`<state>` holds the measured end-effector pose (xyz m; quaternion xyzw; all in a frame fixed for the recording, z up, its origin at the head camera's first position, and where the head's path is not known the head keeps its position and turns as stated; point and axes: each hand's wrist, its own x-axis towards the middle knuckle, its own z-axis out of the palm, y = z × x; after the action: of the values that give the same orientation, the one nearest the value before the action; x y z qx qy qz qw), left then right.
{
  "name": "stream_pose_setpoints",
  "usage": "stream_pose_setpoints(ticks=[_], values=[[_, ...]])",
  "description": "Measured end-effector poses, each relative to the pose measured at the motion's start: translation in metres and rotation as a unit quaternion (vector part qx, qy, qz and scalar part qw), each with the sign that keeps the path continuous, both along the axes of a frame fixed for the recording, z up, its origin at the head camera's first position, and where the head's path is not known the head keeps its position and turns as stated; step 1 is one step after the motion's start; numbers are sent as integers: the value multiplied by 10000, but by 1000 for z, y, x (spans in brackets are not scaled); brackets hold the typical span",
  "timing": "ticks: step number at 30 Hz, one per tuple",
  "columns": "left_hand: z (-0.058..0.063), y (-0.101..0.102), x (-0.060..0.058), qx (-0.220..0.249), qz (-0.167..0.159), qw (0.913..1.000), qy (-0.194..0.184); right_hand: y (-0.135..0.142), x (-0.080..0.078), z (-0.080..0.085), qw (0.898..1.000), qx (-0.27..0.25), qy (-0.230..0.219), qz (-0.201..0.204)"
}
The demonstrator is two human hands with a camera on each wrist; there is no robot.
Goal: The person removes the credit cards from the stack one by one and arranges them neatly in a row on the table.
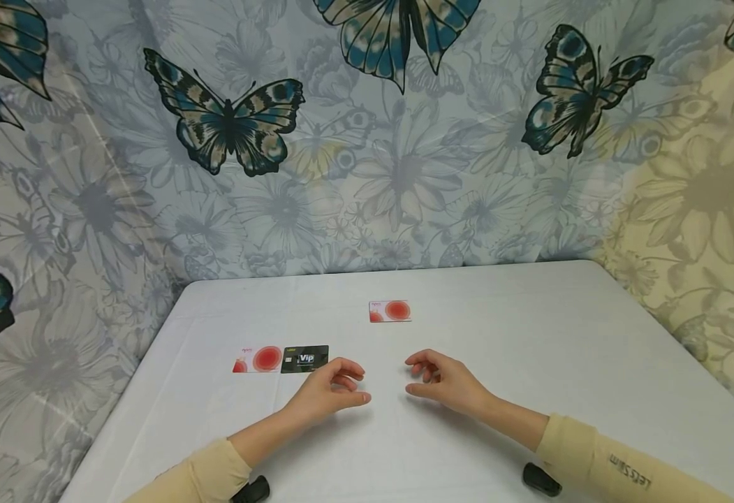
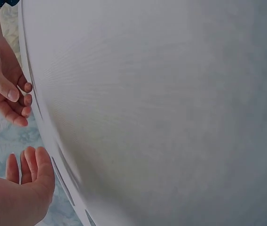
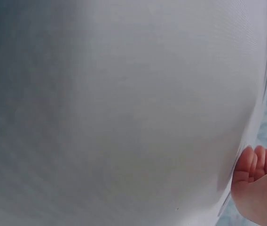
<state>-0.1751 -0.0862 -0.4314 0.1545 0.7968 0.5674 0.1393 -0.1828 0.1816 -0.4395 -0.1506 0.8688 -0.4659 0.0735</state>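
My left hand (image 1: 329, 388) is held over the white table, fingers loosely bent and nothing in them. Its fingers are nearest to a black card marked "Vip" (image 1: 296, 361) and overlap its lower right corner in the head view. Left of that card, edge to edge, lies a white card with a red circle (image 1: 267, 358). Facing the left hand across a gap, my right hand (image 1: 453, 383) has its fingers loosely bent too and holds nothing. A similar red-circle card (image 1: 397, 311) lies farther back, above the gap between the hands. In the left wrist view both hands appear empty.
A white cloth covers the table (image 1: 530, 328), whose back edge meets a butterfly-patterned wall covering (image 1: 404, 168). Dark devices show under each forearm, one at the left wrist (image 1: 252, 490) and one at the right (image 1: 541, 480).
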Motion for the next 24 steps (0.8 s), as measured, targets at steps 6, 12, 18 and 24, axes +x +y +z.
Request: stream_pose_setpoints(ticks=[6, 12, 18, 24], values=[[-3, 2, -6, -127, 7, 9999, 104, 1, -4, 0, 9999, -22, 118, 53], [-3, 6, -18, -375, -22, 9987, 338, 4, -10, -1, 9996, 80, 269, 26], [-1, 13, -36, -691, -105, 9949, 724, 6, -22, -2, 9994, 153, 323, 24], [2, 20, -52, -1039, -199, 9898, 957, 8, -38, -1, 9988, 309, 381, -62]])
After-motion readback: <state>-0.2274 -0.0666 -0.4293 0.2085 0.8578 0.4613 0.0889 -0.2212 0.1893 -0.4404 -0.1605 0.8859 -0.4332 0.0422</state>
